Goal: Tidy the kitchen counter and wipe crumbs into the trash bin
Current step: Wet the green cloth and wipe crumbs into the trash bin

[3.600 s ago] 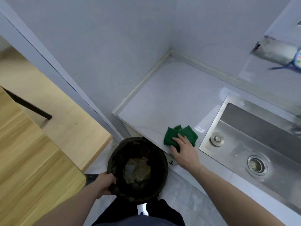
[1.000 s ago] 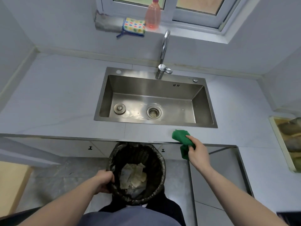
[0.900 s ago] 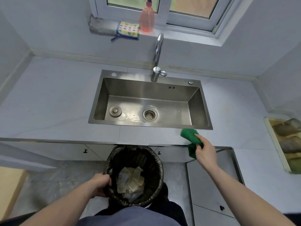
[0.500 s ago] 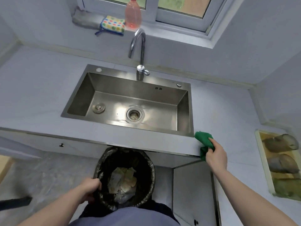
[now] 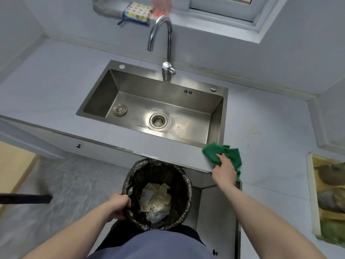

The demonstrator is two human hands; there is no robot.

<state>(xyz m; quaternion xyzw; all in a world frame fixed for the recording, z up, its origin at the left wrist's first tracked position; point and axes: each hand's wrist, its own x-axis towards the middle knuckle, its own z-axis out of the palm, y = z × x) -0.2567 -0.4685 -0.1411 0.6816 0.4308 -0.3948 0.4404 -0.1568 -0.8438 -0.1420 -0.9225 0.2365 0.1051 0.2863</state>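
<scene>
My right hand (image 5: 224, 168) lies on a green cloth (image 5: 214, 151) and grips it at the front edge of the pale counter (image 5: 265, 113), just off the sink's near right corner. Part of the cloth hangs past the edge beside my wrist. A few brownish specks (image 5: 254, 132) dot the counter farther right. Below the edge, my left hand (image 5: 119, 204) grips the rim of a black-lined trash bin (image 5: 187, 186) with crumpled paper scraps inside. The bin sits left of the cloth, not directly under it.
A steel sink (image 5: 216, 120) with a curved faucet (image 5: 169, 42) fills the counter's middle. A tray of vegetables (image 5: 310, 184) lies far right. A spotted cloth (image 5: 138, 11) and pink bottle (image 5: 161, 5) sit on the sill. A cabinet door (image 5: 218, 217) stands ajar below.
My right hand slid the cloth rightward along the counter's front edge, from left of the sink to its right corner. The cloth now lies flatter. My left hand carried the bin along.
</scene>
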